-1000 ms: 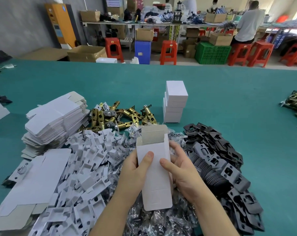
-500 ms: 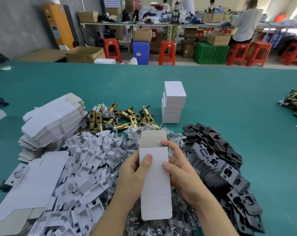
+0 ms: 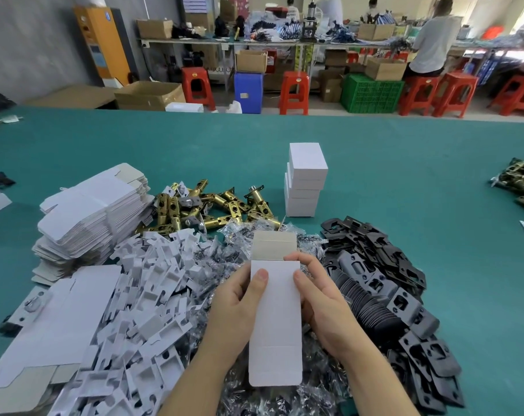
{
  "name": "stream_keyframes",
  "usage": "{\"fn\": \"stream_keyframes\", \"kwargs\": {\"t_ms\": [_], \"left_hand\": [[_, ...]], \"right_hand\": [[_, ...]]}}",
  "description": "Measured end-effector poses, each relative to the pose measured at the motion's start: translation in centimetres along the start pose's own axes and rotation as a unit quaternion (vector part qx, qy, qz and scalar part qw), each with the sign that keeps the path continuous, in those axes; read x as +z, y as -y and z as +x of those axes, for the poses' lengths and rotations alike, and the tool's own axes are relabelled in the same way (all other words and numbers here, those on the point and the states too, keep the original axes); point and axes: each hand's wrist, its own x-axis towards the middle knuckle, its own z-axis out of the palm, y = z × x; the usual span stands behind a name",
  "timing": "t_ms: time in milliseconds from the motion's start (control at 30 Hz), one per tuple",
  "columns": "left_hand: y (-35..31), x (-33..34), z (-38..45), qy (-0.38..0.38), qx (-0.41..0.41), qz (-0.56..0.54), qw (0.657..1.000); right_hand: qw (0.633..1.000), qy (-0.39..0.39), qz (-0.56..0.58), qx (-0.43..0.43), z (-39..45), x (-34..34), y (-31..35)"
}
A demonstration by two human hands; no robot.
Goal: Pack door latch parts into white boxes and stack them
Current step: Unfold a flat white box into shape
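Observation:
I hold a flat white carton (image 3: 275,319) upright in front of me, its grey top flap open and its bottom flap hanging. My left hand (image 3: 239,304) grips its left edge with the thumb on the front. My right hand (image 3: 320,298) grips the right edge, thumb on the front and fingers at the top corner. A stack of closed white boxes (image 3: 305,181) stands on the green table beyond. Brass latch bolts (image 3: 212,208) lie in a heap to its left. Black strike plates (image 3: 389,283) are piled at the right.
Flat white cartons (image 3: 86,214) are stacked at the left. White plastic inserts (image 3: 140,301) and clear bags of screws (image 3: 224,250) spread below them. More brass parts (image 3: 521,184) lie at the far right edge. Stools, crates and seated workers fill the background.
The carton has sunk lower in my hands and my view has dipped slightly. My right fingers have shifted up to the carton's top right corner.

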Motion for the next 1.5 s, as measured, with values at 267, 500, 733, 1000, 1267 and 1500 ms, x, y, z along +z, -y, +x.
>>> {"fn": "stream_keyframes", "kwargs": {"t_ms": [267, 500, 733, 1000, 1267, 1500], "left_hand": [[-0.1, 0.8, -0.1, -0.097, 0.075, 0.084, 0.989], [-0.9, 1.0, 0.6, -0.082, 0.08, 0.115, 0.987], [-1.2, 1.2, 1.3, -0.059, 0.053, 0.088, 0.993], [-0.5, 0.0, 0.4, -0.058, 0.057, 0.121, 0.989], [-0.3, -0.4, 0.5, -0.059, 0.053, 0.136, 0.987], [-0.1, -0.9, 0.7, -0.046, 0.03, 0.137, 0.989]], "right_hand": [[0.999, -0.027, 0.018, -0.009, 0.1, 0.4, 0.1], [0.997, -0.05, 0.06, -0.019, 0.2, 0.3, 0.3], [0.996, -0.065, 0.063, -0.019, 0.3, 0.0, 0.3], [0.997, -0.064, 0.034, 0.002, -0.1, 0.2, 0.6], [0.992, -0.088, 0.088, 0.011, 0.0, -0.2, 0.1], [0.992, -0.089, 0.085, 0.017, 0.1, -0.3, 0.0]]}}
